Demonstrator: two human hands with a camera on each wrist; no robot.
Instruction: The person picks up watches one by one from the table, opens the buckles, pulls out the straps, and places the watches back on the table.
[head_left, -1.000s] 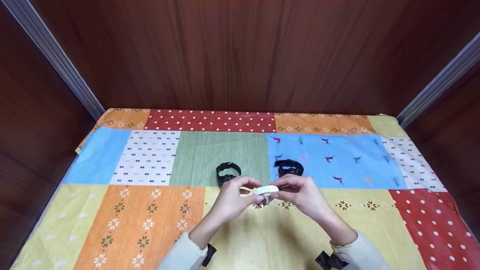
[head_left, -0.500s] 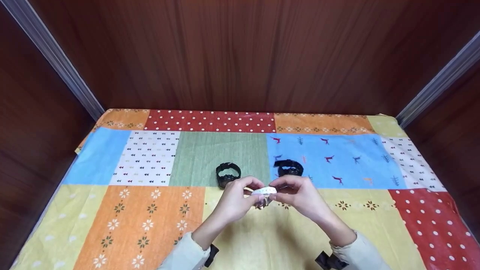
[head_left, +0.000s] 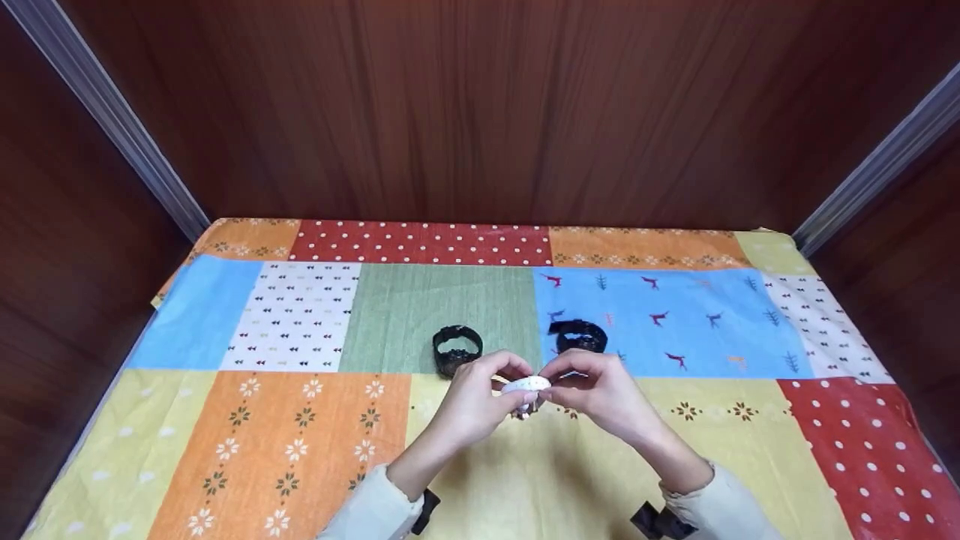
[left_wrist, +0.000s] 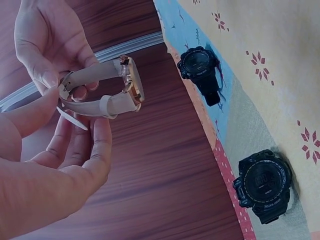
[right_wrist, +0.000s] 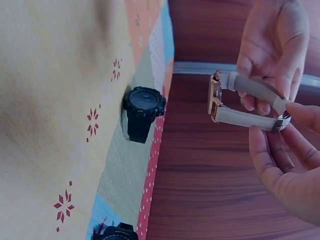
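Observation:
A wristwatch (head_left: 531, 383) with a white strap is held in the air between both hands. Its rose-gold case (left_wrist: 133, 82) hangs at the far end of the strap loop from the fingers. My left hand (head_left: 474, 405) pinches the strap by the buckle, with thumb and fingers. From the other side, my right hand (head_left: 600, 386) pinches the strap close to the buckle (right_wrist: 281, 123). In the left wrist view a loose strap end (left_wrist: 75, 120) sticks out below the fingers. Fingertips partly cover the buckle, so whether its pin sits in a hole is hidden.
Two black digital sports watches rest on the patchwork tablecloth (head_left: 637, 457) beyond the hands: the left watch (head_left: 456, 363) on the green patch, the right watch (head_left: 581, 336) on the blue one. A brown wood-grain panel (head_left: 480, 112) stands behind the table.
The white strap has shifted slightly left and down in the head view, and less of it shows. My left hand has edged to the right; my right hand has barely moved.

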